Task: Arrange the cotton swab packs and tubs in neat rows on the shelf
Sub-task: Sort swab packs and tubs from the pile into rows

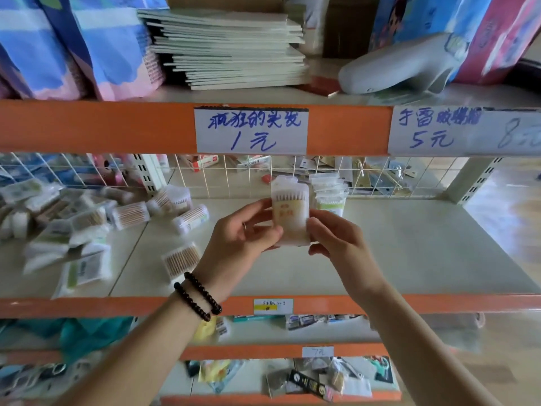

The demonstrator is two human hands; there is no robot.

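A clear upright cotton swab pack [289, 210] with a yellow label is held above the middle shelf [409, 247]. My left hand [243, 235] pinches its left side and lower edge, and my right hand [336, 238] pinches its right side. Just behind it, several swab packs [329, 191] stand in a row near the wire back grid. Loose swab tubs [190, 218] and flat packs [85, 268] lie jumbled over the left part of the shelf. One tub [180, 260] lies close to my left wrist.
An orange beam [117, 127] with handwritten price labels [251, 130] runs overhead. Above it are stacked notebooks [231, 48] and a grey object [395, 68]. The wire grid [234, 177] closes the shelf's back. Lower shelves [278, 350] hold small packaged goods.
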